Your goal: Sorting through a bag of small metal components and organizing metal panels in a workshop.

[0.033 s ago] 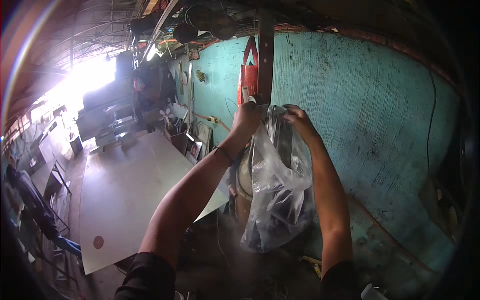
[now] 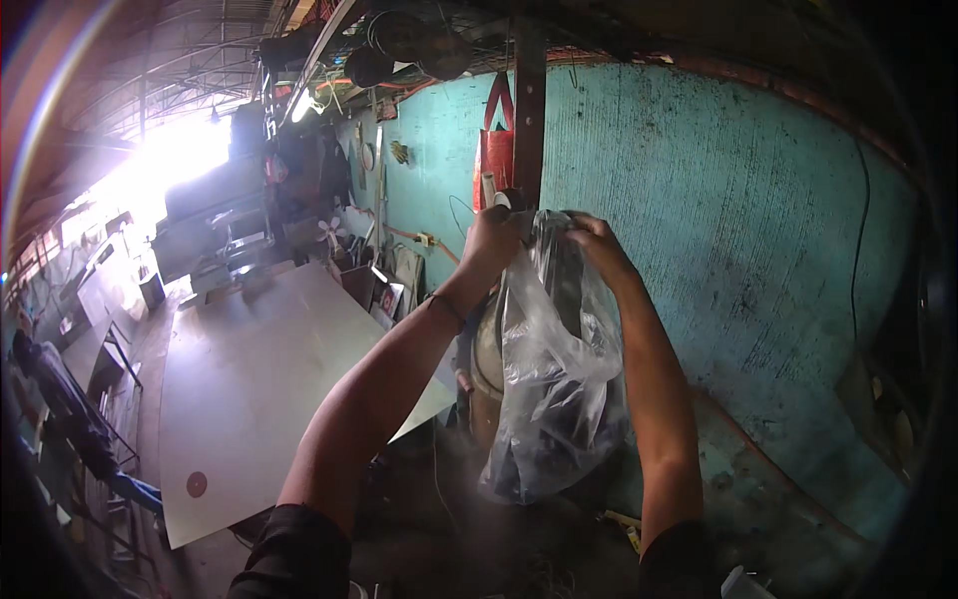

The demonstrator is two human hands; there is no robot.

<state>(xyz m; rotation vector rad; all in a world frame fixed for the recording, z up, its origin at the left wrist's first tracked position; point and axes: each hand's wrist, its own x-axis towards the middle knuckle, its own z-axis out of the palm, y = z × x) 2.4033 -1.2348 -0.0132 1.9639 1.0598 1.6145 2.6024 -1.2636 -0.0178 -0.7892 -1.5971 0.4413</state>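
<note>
A clear plastic bag [image 2: 559, 384] hangs from both my hands at its gathered top edge, its lower part wrinkled and drooping. My left hand [image 2: 494, 240] is closed on the bag's upper left edge. My right hand [image 2: 596, 242] pinches the top at the right, its fingers bent over the plastic. Just beyond my left knuckles show a pale tube end [image 2: 489, 188] and a dark ring with a white inside [image 2: 507, 200]; whether the hand touches them I cannot tell. Through the bag I see dark shapes, but not whether they are inside or behind it.
A large pale sheet [image 2: 259, 399] lies to the left, a dark round mark near its corner. Behind the bag stands a rusty cylinder [image 2: 487, 364]. A red bag [image 2: 496, 155] hangs by a dark post [image 2: 530, 110] against the turquoise wall [image 2: 738, 220]. A hose [image 2: 763, 459] runs low at right.
</note>
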